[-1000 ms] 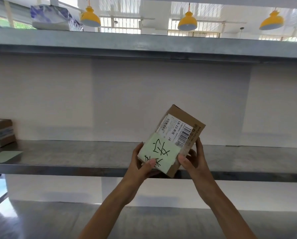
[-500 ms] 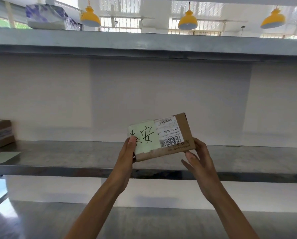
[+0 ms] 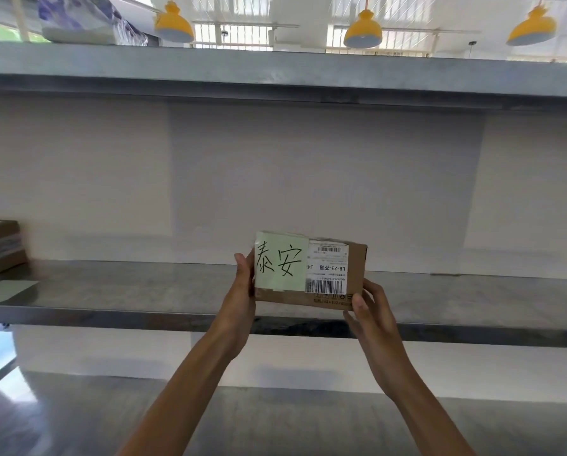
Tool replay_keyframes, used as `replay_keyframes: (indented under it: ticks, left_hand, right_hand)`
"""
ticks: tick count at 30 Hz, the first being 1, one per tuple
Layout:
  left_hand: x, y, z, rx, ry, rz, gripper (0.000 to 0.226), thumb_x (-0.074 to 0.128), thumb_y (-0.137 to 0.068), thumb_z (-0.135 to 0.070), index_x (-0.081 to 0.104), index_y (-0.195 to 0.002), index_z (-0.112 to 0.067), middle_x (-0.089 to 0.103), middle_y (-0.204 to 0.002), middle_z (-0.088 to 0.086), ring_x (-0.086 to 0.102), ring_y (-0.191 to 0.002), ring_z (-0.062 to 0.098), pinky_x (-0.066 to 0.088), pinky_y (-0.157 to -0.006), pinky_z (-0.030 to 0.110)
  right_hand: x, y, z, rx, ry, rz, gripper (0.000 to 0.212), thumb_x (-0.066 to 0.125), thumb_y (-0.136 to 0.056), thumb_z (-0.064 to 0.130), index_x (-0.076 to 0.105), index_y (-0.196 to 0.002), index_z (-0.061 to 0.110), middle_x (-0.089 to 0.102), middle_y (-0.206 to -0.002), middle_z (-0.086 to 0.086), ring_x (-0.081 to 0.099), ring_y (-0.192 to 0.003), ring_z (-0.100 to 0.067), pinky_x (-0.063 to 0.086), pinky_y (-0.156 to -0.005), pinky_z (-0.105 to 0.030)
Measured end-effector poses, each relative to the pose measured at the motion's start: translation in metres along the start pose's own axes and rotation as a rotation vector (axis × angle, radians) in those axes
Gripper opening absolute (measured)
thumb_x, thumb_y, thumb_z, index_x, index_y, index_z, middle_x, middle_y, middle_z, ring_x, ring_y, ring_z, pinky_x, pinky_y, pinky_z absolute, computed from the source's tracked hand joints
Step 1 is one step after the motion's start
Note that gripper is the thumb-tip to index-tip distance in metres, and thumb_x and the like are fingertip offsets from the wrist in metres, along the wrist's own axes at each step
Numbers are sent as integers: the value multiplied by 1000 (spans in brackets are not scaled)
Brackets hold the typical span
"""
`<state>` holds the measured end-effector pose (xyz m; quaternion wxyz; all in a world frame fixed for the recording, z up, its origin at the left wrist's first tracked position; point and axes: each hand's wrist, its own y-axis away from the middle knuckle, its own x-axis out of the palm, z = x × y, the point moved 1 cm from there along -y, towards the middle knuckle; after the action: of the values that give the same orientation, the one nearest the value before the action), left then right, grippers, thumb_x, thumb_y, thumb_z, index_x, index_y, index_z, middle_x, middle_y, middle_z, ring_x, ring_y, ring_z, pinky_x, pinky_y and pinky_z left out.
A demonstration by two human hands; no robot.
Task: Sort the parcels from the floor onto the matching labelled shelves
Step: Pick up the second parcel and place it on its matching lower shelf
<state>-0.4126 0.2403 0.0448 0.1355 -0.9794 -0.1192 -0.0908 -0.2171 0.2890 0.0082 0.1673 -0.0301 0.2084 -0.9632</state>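
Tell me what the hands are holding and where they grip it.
A cardboard parcel: left hand grips its left end, right hand its lower right corner.

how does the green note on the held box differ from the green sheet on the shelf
The pale green paper note on the brown cardboard parcel faces the camera with black handwriting; the pale green paper sheet lies flat on the grey metal shelf, no writing visible. Both are pale green paper.

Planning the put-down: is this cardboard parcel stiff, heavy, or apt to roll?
Probably stiff: the cardboard parcel shows straight edges between the left hand and right hand. Likely light, being held only at its ends. Flat sides make rolling unlikely.
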Motion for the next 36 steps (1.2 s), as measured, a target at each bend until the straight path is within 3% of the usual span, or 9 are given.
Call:
replay_keyframes:
  ticks: [4,7,10,14,19,23,27,33,36]
  left_hand:
    - [-4,6,3,40,-74,-30,50,23,-93,-55,43,-135,-36,61,-127,-10,54,-118,9,38,-101,31]
    - [-9,12,2,67,-105,-81,43,26,-97,-47,43,-135,-36,63,-124,-10,59,-112,6,46,-81,19]
    - [-16,18,-1,88,-87,-202,37,31,-98,-44,44,-129,-30,64,-122,-2,59,-112,15,47,-86,28]
    - [-32,35,-6,94,-127,-342,38,32,-96,-47,48,-116,-20,67,-114,0,61,-109,20,48,-89,32]
    - [-69,60,-22,170,-129,-311,46,32,-95,-50,52,-123,-18,66,-120,0,59,-115,19,44,-101,39]
    - [-102,84,-30,167,-192,-337,43,51,-82,-51,50,-117,-27,67,-116,-7,62,-108,8,51,-83,19]
    - [-141,107,-39,176,-243,-398,36,54,-89,-36,48,-121,-20,66,-117,-5,62,-107,8,52,-79,15]
    - [-210,145,-69,193,-392,-600,24,61,-87,-31,61,-110,-22,70,-105,-6,64,-100,13,53,-91,36]
    - [-244,166,-81,201,-408,-683,20,65,-83,-33,62,-102,-24,69,-100,-10,64,-96,10,54,-89,34]
  right_hand:
    - [0,0,-1,-23,11,-15,36,47,-82,51,46,-118,50,61,-118,26,57,-114,0,45,-97,-25]
    - [5,0,1,-39,34,-9,32,46,-83,50,46,-115,51,61,-110,36,58,-107,10,49,-84,-12]
    - [14,1,2,-53,10,2,30,49,-83,46,49,-113,45,61,-104,39,58,-101,15,46,-69,0]
    - [34,3,3,-65,-46,20,30,50,-82,40,52,-111,35,63,-96,41,59,-95,18,43,-64,2]
    - [73,9,3,-68,-92,69,30,52,-81,39,54,-110,33,67,-96,35,61,-96,14,45,-67,1]
    - [113,17,5,-63,-118,111,31,54,-80,41,56,-110,34,70,-100,25,63,-98,8,47,-70,-2]
    - [160,32,9,-56,-165,145,37,57,-78,41,57,-113,32,71,-104,18,64,-99,5,49,-73,-5]
    - [236,55,18,-41,-192,185,49,61,-74,41,58,-119,24,70,-111,8,65,-102,-1,52,-77,-12]
    - [273,66,23,-48,-192,211,43,62,-75,41,60,-116,29,71,-110,13,64,-103,0,52,-79,-9]
